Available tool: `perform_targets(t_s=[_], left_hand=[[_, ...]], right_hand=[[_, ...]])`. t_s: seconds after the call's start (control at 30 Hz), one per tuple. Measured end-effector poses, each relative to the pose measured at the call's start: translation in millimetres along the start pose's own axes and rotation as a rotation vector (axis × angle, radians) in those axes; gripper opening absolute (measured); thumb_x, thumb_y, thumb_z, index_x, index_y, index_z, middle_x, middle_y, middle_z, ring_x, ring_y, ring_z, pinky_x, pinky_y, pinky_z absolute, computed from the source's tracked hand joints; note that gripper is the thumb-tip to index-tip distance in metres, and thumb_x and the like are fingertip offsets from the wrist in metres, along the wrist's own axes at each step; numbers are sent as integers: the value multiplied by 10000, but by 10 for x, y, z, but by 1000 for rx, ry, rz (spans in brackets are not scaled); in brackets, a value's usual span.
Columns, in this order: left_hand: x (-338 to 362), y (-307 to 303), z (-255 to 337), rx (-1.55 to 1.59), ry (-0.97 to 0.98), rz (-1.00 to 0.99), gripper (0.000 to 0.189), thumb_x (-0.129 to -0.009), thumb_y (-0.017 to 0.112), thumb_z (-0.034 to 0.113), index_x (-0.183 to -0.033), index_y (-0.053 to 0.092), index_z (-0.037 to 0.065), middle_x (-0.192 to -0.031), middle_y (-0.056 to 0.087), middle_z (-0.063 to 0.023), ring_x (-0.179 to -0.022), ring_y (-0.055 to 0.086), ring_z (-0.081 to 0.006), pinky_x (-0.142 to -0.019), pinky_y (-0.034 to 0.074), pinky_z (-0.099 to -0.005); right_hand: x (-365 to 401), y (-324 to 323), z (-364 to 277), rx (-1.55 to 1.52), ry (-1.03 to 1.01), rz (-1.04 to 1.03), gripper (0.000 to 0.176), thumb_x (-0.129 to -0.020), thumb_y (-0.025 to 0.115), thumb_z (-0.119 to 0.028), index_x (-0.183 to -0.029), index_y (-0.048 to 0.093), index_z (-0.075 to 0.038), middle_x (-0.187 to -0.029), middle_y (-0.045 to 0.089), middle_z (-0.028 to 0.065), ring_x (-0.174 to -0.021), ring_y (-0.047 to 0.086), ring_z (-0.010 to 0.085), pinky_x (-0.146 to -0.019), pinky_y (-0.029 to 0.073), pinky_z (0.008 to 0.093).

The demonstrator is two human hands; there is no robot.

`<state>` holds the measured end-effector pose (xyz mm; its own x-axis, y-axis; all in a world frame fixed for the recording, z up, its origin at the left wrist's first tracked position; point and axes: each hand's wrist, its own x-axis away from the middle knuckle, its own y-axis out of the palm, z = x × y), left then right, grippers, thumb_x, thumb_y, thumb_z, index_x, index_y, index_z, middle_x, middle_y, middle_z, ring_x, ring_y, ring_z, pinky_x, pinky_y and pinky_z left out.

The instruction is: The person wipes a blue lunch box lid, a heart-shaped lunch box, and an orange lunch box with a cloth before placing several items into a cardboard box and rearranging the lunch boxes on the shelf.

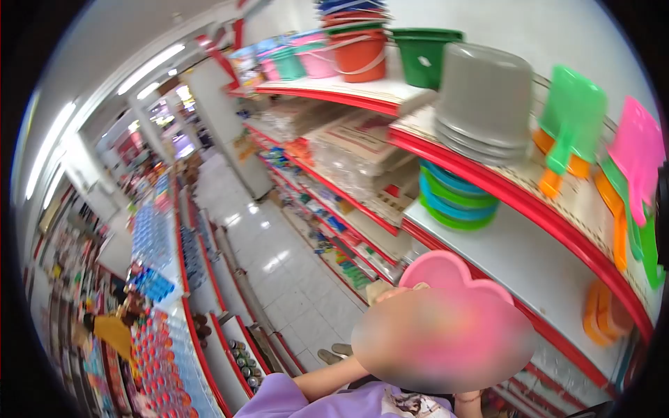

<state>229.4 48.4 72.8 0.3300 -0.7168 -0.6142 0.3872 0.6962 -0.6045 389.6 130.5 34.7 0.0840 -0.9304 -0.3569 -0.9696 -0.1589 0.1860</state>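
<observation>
A pink heart-shaped plastic basin (435, 268) is in front of my chest, its lobed rim showing above a blurred patch. My left hand (404, 296) reaches up to its left side; a bit of beige cloth (380, 291) shows at the fingers, seemingly held in them. Most of that hand is smeared by the blur. Of my right arm only the wrist (469, 403) with a thin band shows low down; my right hand is hidden behind the blurred patch, so its grip on the basin cannot be seen.
Red-edged shelves at right carry stacked grey tubs (484, 97), green and pink dippers (575, 104), blue and green basins (456, 195) and buckets (359, 56). Across the tiled aisle (279, 279), the left shelf bears red-capped bottles (157, 362). An orange plastic item (605, 313) sits low at right.
</observation>
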Motion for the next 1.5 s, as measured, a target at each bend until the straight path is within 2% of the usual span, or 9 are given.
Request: perform_targets(t_s=[0.07,0.27,0.5,0.67,0.77,0.9,1.23,1.4,1.5], left_hand=[[-75,35,138,57,-128,169,551,-676,581,58,-1225,554,108,-1186,439,-159,-1090,381,-329,-957,271,-421],[141,251,257,341,301,4,545,-712,611,213,-1228,526,60,-1231,403,-158,-1125,357,-326,-983,261,-433],[-219,-170,115,-199,323,145,496,-674,629,166,-1159,600,68,-1245,447,-136,-1020,400,-248,-932,301,-373],[-151,38,378,292,248,-65,659,-730,567,192,-1336,376,16,-1410,296,-191,-1327,270,-296,-1031,203,-406],[143,69,366,-3,432,-268,626,-754,535,211,-1327,380,13,-1416,306,-158,-1318,304,-232,-1017,249,-412],[321,17,-91,314,504,-249,530,-748,544,196,-1254,494,47,-1359,417,-108,-1233,431,-171,-944,306,-359],[-214,71,161,240,349,215,539,-714,589,89,-1244,512,26,-1273,476,-156,-1160,467,-327,-978,370,-423],[-231,85,40,-43,514,79,580,-641,600,95,-1215,536,34,-1305,464,-104,-1182,439,-309,-970,374,-413],[-377,-161,-131,-235,297,83,568,-619,620,94,-1183,571,48,-1311,462,-96,-1136,441,-285,-962,361,-384]], right_hand=[[18,295,-206,94,-92,-97,634,-901,380,-388,-1336,300,66,-1290,418,183,-1168,440,256,-970,351,361],[-11,545,-21,-18,173,-49,853,-806,473,-563,-1355,273,58,-1314,386,204,-1179,433,300,-993,332,400],[-41,527,-188,-255,32,-244,835,-816,459,-539,-1351,267,73,-1290,410,224,-1168,445,314,-969,355,404],[-115,460,-123,-3,-72,-197,728,-876,369,-491,-1335,301,70,-1250,457,200,-1142,473,296,-946,379,382],[-203,279,-22,-273,135,-147,570,-917,338,-375,-1301,356,47,-1231,472,167,-1128,476,255,-950,377,364],[-379,175,-134,-467,87,41,420,-947,323,-241,-1261,407,26,-1160,507,115,-1065,502,202,-907,412,333],[-242,402,-407,-118,-120,-180,747,-863,425,-486,-1343,297,72,-1297,421,204,-1157,457,274,-963,363,376],[-248,327,-386,-171,-60,-125,705,-879,406,-447,-1328,316,88,-1273,454,208,-1133,484,272,-953,381,363],[-290,225,-480,-188,-94,-67,645,-904,364,-396,-1326,316,90,-1267,460,204,-1132,486,255,-945,387,344]])
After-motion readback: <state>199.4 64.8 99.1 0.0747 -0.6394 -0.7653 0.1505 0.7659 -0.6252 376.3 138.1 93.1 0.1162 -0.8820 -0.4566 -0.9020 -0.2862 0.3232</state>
